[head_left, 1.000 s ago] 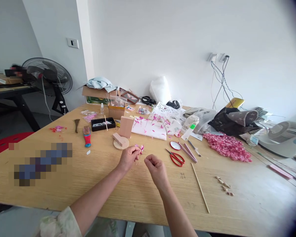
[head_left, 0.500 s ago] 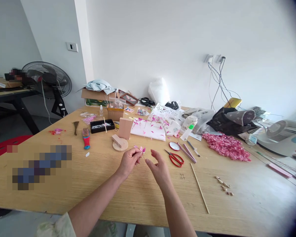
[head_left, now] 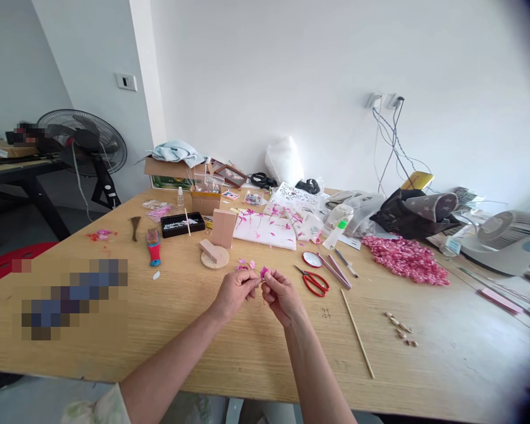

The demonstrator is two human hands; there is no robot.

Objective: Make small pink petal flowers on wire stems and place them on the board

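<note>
My left hand (head_left: 237,290) is closed in a pinch on a small pink flower piece (head_left: 246,264), whose petals show above the fingers. Right beside it, my right hand (head_left: 281,294) pinches a darker magenta petal (head_left: 264,271) between thumb and forefinger. The fingertips of both hands almost meet above the wooden table (head_left: 181,341). A round wooden disc (head_left: 215,258) with a small block on it lies beyond my left hand. Red-handled pliers (head_left: 314,282) lie to the right of my right hand.
Behind are a white pad (head_left: 265,237) with pink flower sprigs, an upright wooden block (head_left: 223,228) and a black tray (head_left: 182,225). To the right lie a thin stick (head_left: 357,333), a pink bead heap (head_left: 401,259) and tweezers (head_left: 335,271). A red brush (head_left: 153,247) is left.
My right hand has moved left to my left hand, and its fingers have closed on the magenta petal. More pink petals now show above my left fingers.
</note>
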